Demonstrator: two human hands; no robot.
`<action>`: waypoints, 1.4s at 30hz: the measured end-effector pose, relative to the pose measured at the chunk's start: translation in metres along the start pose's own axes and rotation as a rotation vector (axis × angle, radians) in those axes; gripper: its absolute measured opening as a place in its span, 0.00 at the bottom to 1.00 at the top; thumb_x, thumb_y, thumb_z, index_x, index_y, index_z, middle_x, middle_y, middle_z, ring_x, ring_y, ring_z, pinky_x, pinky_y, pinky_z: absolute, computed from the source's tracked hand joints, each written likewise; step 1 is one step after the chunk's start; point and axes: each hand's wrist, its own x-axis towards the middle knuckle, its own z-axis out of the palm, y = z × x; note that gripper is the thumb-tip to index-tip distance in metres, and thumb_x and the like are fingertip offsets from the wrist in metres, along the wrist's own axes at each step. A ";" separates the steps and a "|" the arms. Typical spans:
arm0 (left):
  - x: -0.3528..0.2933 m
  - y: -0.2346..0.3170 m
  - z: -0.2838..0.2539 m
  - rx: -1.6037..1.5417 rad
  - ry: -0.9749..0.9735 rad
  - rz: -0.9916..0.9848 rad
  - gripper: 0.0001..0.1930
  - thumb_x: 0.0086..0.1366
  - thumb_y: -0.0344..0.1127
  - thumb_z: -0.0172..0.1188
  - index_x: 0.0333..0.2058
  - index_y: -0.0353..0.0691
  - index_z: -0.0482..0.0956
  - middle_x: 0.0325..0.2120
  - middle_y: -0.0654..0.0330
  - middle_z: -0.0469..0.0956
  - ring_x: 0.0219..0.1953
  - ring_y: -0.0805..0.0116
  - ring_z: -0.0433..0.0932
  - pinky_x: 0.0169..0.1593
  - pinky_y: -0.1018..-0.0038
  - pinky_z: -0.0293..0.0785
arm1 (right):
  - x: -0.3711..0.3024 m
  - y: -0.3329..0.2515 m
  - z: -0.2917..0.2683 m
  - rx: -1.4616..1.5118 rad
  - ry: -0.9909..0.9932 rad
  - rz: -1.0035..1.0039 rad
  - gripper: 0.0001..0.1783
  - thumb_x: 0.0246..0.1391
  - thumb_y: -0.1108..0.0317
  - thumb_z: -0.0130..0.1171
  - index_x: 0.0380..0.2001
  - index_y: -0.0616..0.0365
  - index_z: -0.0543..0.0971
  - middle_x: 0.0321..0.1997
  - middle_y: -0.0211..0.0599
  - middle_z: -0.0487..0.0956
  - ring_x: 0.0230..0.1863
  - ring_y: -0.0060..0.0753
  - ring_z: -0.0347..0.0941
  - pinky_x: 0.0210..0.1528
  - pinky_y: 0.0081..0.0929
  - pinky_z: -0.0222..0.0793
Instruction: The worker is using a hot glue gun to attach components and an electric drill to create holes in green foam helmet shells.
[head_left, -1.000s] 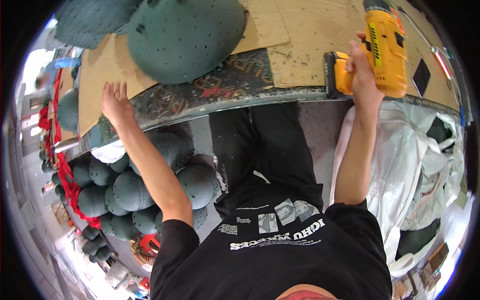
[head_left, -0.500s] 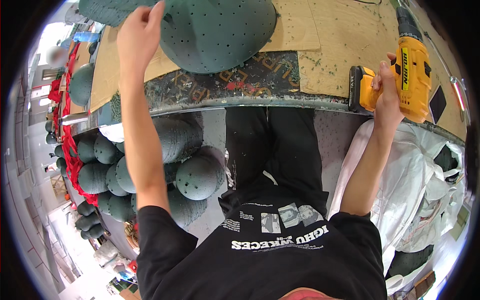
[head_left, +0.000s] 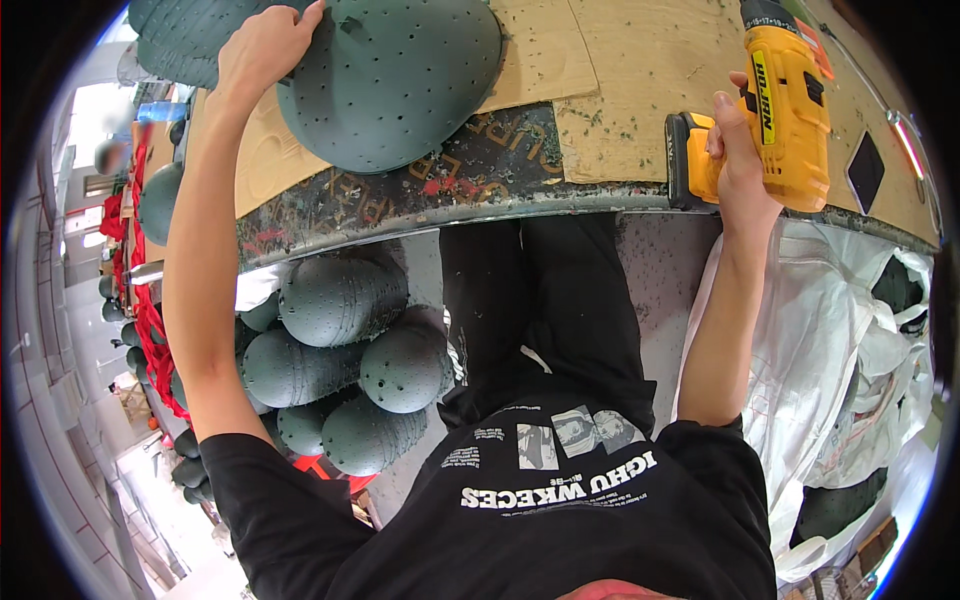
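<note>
A dark green dome (head_left: 400, 85) dotted with small holes lies on the bench, its rounded edge toward me. At its upper left side is my left hand (head_left: 265, 50), fingers closed at the dome's edge; the fingertips are partly hidden. Behind that hand sits a stack of similar green domes (head_left: 180, 40). My right hand (head_left: 742, 160) grips a yellow cordless drill (head_left: 790, 120) by its handle at the bench's right side. The drill's black battery (head_left: 684, 160) points left, and its chuck end reaches the top of the picture, so any bit is out of sight.
Cardboard sheets (head_left: 630, 130) with green shavings cover the bench. A dark flat rectangular device (head_left: 866, 172) lies right of the drill. Stacked green domes (head_left: 345, 300) stand below the bench at left. White woven sacks (head_left: 790, 330) fill the lower right. Red cloth (head_left: 150, 340) hangs at left.
The view has shifted somewhat. The dome has moved left and toward me, with my left hand at its edge. My right hand still holds the drill.
</note>
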 end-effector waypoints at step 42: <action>-0.070 -0.078 -0.069 -0.130 0.001 0.078 0.14 0.66 0.38 0.57 0.38 0.31 0.80 0.35 0.43 0.80 0.41 0.47 0.79 0.45 0.59 0.74 | 0.000 -0.006 0.003 -0.027 0.033 -0.020 0.13 0.57 0.76 0.63 0.45 0.65 0.76 0.24 0.25 0.72 0.19 0.11 0.62 0.21 0.13 0.57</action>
